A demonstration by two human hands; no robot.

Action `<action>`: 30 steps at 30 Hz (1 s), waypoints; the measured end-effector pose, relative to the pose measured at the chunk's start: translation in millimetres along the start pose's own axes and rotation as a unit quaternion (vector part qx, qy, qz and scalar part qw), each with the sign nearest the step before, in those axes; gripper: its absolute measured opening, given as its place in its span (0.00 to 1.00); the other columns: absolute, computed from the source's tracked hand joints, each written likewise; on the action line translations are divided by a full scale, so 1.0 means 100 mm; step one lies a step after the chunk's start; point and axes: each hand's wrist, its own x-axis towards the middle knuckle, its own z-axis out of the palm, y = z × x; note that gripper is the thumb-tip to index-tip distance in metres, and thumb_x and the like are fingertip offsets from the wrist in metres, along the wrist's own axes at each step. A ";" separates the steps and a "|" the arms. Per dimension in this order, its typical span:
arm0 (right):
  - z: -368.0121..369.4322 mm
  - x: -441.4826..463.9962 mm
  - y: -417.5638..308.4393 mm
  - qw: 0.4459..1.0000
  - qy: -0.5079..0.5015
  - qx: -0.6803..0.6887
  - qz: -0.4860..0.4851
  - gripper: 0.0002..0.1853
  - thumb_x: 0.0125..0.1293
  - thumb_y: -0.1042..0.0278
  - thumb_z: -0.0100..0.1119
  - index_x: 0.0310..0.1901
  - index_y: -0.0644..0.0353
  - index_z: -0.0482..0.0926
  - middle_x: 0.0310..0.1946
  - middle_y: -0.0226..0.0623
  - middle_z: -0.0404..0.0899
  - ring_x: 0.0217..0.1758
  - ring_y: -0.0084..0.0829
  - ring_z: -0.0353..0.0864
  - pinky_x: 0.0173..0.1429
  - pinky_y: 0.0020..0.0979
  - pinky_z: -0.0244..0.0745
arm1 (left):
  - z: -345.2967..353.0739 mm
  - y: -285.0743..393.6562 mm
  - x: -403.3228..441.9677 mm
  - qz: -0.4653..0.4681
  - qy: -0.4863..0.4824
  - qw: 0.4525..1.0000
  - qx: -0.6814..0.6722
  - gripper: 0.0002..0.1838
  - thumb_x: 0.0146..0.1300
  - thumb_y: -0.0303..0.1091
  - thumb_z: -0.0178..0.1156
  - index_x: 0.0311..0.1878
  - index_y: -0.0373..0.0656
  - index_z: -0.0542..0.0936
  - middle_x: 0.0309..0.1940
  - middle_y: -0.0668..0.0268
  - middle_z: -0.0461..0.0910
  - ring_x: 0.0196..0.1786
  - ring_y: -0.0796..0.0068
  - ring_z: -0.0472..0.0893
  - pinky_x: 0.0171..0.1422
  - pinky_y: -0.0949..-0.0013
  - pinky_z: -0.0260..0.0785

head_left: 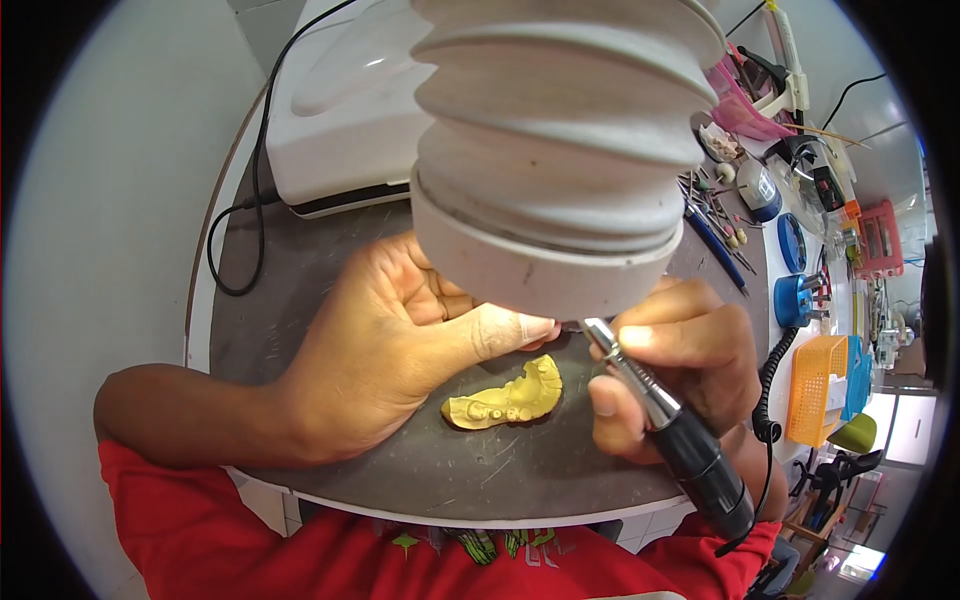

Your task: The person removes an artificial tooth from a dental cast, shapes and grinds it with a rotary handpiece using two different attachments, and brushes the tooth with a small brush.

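Head view, text check | legible words, brands, numbers, signs: none | jar [758, 188]: pale label, lettering too small to read | red shirt [330, 545]: green and pale print at front, no word decipherable | handpiece [692, 455]: fine marks on metal sleeve, unreadable

A ribbed hose [560, 150] bars the far side; the left hand [380, 350] and rotary handpiece [682, 440] flank the yellow dental cast [510, 402], but the grey benchtop [560, 470] gives passage along its near side
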 end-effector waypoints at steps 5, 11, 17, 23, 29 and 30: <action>-0.01 -0.02 0.01 0.999 0.028 0.012 0.032 0.19 0.60 0.67 0.63 0.47 0.59 0.65 0.33 0.38 0.72 0.34 0.22 0.71 0.41 0.23 0.66 | -0.01 -0.02 0.01 0.011 0.000 1.000 0.008 0.16 0.62 0.24 0.60 0.53 0.33 0.75 0.47 0.58 0.78 0.50 0.72 0.78 0.56 0.69 0.71; -0.01 -0.03 0.03 0.998 0.033 0.026 0.047 0.19 0.60 0.67 0.63 0.48 0.58 0.65 0.34 0.38 0.72 0.34 0.22 0.71 0.41 0.23 0.66 | -0.01 -0.03 0.01 0.007 0.003 1.000 0.016 0.16 0.62 0.23 0.59 0.53 0.32 0.74 0.47 0.58 0.78 0.49 0.72 0.78 0.57 0.69 0.71; -0.01 -0.01 -0.02 1.000 0.005 -0.017 0.024 0.19 0.60 0.68 0.64 0.48 0.59 0.65 0.33 0.38 0.73 0.31 0.23 0.71 0.37 0.23 0.66 | -0.01 -0.01 0.01 -0.001 0.003 1.000 0.002 0.17 0.62 0.24 0.60 0.54 0.33 0.74 0.46 0.59 0.78 0.49 0.72 0.78 0.56 0.70 0.71; 0.06 0.02 -0.03 0.997 0.072 0.003 0.025 0.19 0.44 0.79 0.73 0.39 0.63 0.74 0.30 0.43 0.79 0.40 0.41 0.85 0.39 0.31 0.80 | 0.01 0.03 0.00 -0.017 0.006 1.000 -0.002 0.17 0.61 0.24 0.62 0.53 0.33 0.75 0.45 0.59 0.79 0.49 0.72 0.78 0.56 0.70 0.71; 0.07 0.04 -0.02 0.998 0.061 0.008 0.004 0.19 0.45 0.79 0.72 0.39 0.62 0.75 0.31 0.43 0.80 0.40 0.41 0.85 0.39 0.31 0.80 | 0.02 0.03 0.00 -0.019 -0.001 1.000 -0.007 0.18 0.60 0.24 0.62 0.54 0.33 0.74 0.46 0.60 0.78 0.50 0.72 0.78 0.56 0.69 0.71; 0.06 0.04 -0.03 0.998 0.060 0.008 0.004 0.19 0.45 0.79 0.72 0.39 0.62 0.75 0.31 0.43 0.80 0.40 0.41 0.85 0.39 0.31 0.80 | 0.02 0.03 0.00 -0.020 0.001 1.000 -0.007 0.19 0.60 0.24 0.62 0.55 0.34 0.73 0.47 0.60 0.78 0.50 0.72 0.78 0.56 0.69 0.71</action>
